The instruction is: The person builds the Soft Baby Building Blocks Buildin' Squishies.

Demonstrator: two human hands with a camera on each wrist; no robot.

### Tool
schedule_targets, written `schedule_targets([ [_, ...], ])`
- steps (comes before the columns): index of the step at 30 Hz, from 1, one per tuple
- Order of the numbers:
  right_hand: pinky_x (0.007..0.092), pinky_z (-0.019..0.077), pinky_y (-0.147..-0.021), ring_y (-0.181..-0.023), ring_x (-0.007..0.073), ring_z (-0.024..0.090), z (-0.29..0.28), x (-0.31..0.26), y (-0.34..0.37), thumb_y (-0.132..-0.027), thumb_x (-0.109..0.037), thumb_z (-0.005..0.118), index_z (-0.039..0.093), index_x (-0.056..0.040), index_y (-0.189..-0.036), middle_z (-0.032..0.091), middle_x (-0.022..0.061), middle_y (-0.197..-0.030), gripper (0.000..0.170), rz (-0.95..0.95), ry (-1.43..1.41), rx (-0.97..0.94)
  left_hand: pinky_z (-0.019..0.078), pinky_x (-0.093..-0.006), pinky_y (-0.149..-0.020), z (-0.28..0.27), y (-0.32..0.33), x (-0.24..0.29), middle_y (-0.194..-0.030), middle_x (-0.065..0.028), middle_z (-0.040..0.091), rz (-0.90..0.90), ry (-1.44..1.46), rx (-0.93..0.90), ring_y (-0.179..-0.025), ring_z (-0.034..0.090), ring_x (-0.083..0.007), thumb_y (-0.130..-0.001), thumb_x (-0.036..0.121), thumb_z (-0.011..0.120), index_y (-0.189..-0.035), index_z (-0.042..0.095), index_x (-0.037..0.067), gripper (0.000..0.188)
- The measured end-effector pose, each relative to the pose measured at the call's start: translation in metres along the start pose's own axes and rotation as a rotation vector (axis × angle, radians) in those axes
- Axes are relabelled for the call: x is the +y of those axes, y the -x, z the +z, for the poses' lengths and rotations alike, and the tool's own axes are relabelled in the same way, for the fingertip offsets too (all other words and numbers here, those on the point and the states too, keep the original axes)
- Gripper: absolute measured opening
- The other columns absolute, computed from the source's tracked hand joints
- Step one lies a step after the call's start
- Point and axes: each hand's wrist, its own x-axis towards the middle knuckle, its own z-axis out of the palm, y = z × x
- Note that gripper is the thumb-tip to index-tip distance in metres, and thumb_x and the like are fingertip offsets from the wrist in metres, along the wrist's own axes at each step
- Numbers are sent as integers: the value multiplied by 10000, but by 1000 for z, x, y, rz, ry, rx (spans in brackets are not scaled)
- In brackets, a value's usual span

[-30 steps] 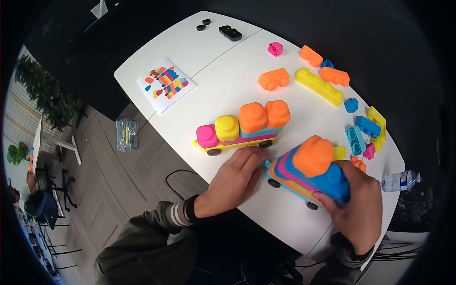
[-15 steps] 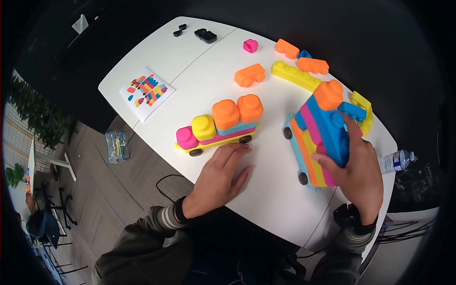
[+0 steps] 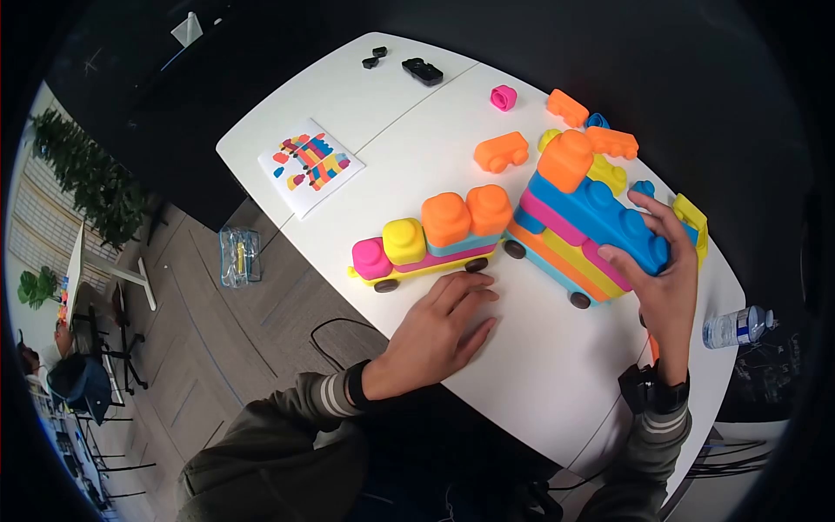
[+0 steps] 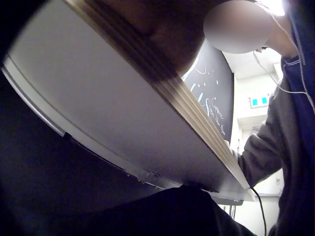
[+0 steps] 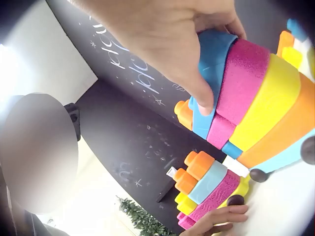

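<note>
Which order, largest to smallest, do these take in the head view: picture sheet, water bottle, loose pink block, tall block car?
1. Tall block car
2. Picture sheet
3. Water bottle
4. Loose pink block

This ranks how large they look; real sizes may differ.

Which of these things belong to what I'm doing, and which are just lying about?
In the job:
- tall wheeled block stack, gripped by your right hand
- low wheeled block stack, beside your left hand
- picture sheet, probably

Lying about:
- loose orange block, possibly a spare
- water bottle
- black object at the far end
</note>
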Motion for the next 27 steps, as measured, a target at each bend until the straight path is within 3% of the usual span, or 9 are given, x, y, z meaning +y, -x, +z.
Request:
schedule_targets([
  [4, 513, 602, -1141, -1386, 319, 723, 9, 11, -2, -889, -422, 1034, 571, -168, -1705, 754, 146, -1487, 972, -56, -15, 33, 588, -477, -1142, 1, 0, -1, -1507, -135, 668, 0, -2, -1, -1377, 671, -387, -993, 107, 869, -1343, 724, 32, 386],
  [8, 536, 600, -1153, -1440, 335, 689, 7, 11, 4, -935, -412, 997, 504, -170, -1743, 694, 157, -1586, 977, -88, -33, 43, 589, -477, -1145, 1, 0, -2, -1501, -136, 674, -4, 4, -1, -1386, 668, -389, -993, 112, 872, -1338, 726, 31, 383],
  [11, 533, 626, -1090, -1362, 332, 722, -5, 23, 10, -955, -418, 978, 529, -165, -1719, 684, 161, -1577, 921, -127, -31, 137, 589, -479, -1146, 0, 1, -1, -1498, -137, 677, -5, 2, -4, -1389, 669, -391, -991, 116, 876, -1332, 729, 31, 381],
  [14, 506, 642, -986, -1215, 315, 766, -41, 25, 29, -994, -372, 948, 596, -106, -1631, 716, 167, -1482, 774, 108, -74, 132, 590, -478, -1147, 0, 1, -1, -1501, -138, 677, -10, 9, -5, -1385, 672, -390, -990, 120, 881, -1317, 737, 29, 369],
  [18, 500, 624, -902, -1030, 415, 786, -89, 46, 64, -975, -250, 945, 675, 15, -1439, 723, 229, -1374, 598, 189, 500, -338, 592, -477, -1146, -1, 1, 0, -1501, -139, 678, -9, 18, 3, -1378, 675, -388, -987, 122, 884, -1304, 744, 29, 359],
  [19, 522, 629, -983, -1173, 456, 769, -91, 37, 70, -901, -234, 989, 609, -5, -1552, 686, 243, -1455, 788, 302, 616, -403, 592, -476, -1145, -1, 0, 0, -1500, -140, 678, -8, 16, 1, -1378, 676, -387, -985, 120, 885, -1300, 747, 30, 356],
  [22, 531, 621, -1087, -1359, 448, 718, -93, 49, 99, -828, -179, 1026, 506, -34, -1660, 628, 242, -1563, 992, 212, 743, -397, 593, -476, -1144, -1, 0, 1, -1500, -140, 678, -9, 10, -7, -1376, 677, -385, -979, 116, 888, -1297, 750, 32, 357],
  [23, 540, 598, -1168, -1473, 453, 650, -91, 53, 101, -778, -116, 1042, 424, -65, -1719, 574, 242, -1632, 1127, 334, 694, -413, 593, -476, -1144, -1, 0, 1, -1501, -140, 678, -9, 7, -8, -1376, 677, -384, -975, 114, 889, -1297, 751, 34, 360],
  [27, 564, 588, -1172, -1463, 483, 649, -78, 57, 107, -787, -53, 1021, 457, -64, -1685, 588, 253, -1620, 1061, 366, 864, -359, 592, -476, -1147, -1, -1, 1, -1502, -138, 682, -13, -6, -12, -1380, 676, -385, -963, 111, 895, -1292, 753, 37, 366],
])
